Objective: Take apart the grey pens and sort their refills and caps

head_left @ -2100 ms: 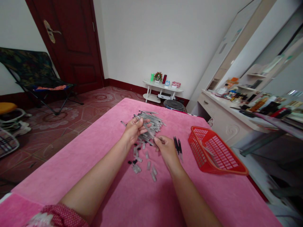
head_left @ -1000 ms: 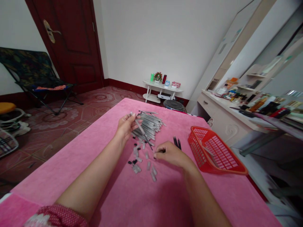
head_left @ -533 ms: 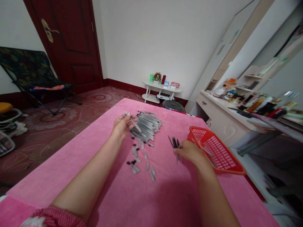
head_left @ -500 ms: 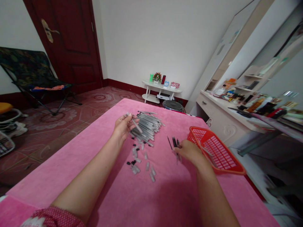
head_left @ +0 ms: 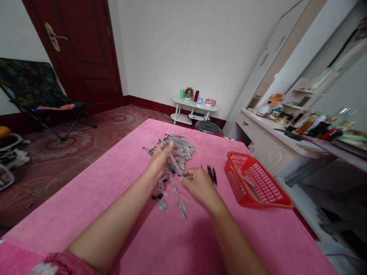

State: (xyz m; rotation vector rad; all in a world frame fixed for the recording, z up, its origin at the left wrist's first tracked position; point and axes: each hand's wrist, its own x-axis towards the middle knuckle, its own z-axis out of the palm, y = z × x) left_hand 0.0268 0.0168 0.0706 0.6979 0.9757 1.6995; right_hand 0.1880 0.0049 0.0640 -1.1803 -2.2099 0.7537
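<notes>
A heap of grey pen barrels lies on the pink table. My left hand is closed on one grey pen barrel, held slanting over the heap's near edge. My right hand pinches the lower end of that same barrel, fingers pressed together. Several loose grey caps and small black bits lie scattered just below both hands. A few thin black pen refills rest to the right of my right hand.
A red plastic basket sits on the table's right side, one pen inside. Beyond the right edge stands a white dresser crowded with bottles. A folding chair, a dark red door and a small white shelf stand further back.
My right hand left the black refills near the basket and came back left to the barrel in my left hand. My left hand shifted slightly right and down with the barrel.
</notes>
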